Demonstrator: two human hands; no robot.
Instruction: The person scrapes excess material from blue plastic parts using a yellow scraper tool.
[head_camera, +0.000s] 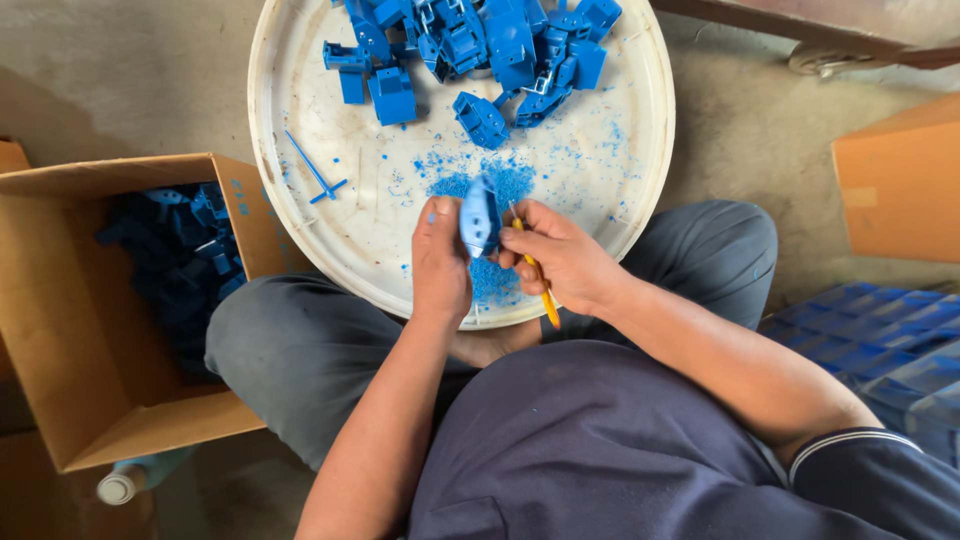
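Closest in, the left hand (441, 262) has its grip closed around a single blue plastic part (479, 215), held upright just above the near rim of the round white tray (300, 240). The right hand (562, 258) is closed on a yellow-handled trimming tool (541, 284), its tip at the part's edge — the blade itself is too small to make out.

Judging by how things lie, the work is midway. A patch of blue shavings (500, 185) lies on the tray under and beyond the hands, and the cardboard box (60, 340) to the left holds a dark heap of blue parts (180, 260), seemingly finished ones. At the tray's far side a pile of blue pieces (480, 50) waits, looking untouched, with a thin blue offcut (315, 172) lying apart from it.

The far pile is cut off by the top edge, so its count is unclear — the box's depth sits in shadow. Blue trays (880, 340) at right are partly out of frame.
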